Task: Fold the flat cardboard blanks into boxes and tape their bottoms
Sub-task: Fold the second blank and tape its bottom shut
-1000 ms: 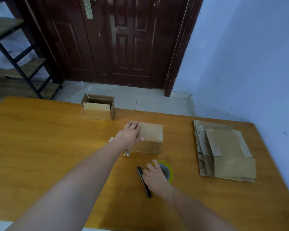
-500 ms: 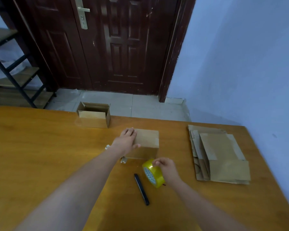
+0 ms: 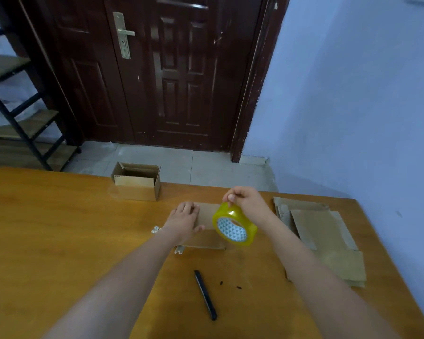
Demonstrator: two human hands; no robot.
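Nearest you on the surface (image 3: 47, 241), a black pen-like tool (image 3: 205, 294) lies just short of the folded box (image 3: 206, 238), probably parked for later use. Your left hand (image 3: 182, 222) lies flat on the box's left half, fingers spread, likely pinning the bottom flaps shut. Your right hand (image 3: 249, 203) has its grip pinched on the upper rim of the yellow tape roll (image 3: 234, 225), raised over the box's right end, likely to start a strip. Right of the box sits the stack of flat blanks (image 3: 323, 236). Beyond the box, at the far edge, a finished box (image 3: 137, 183) stands open-topped.
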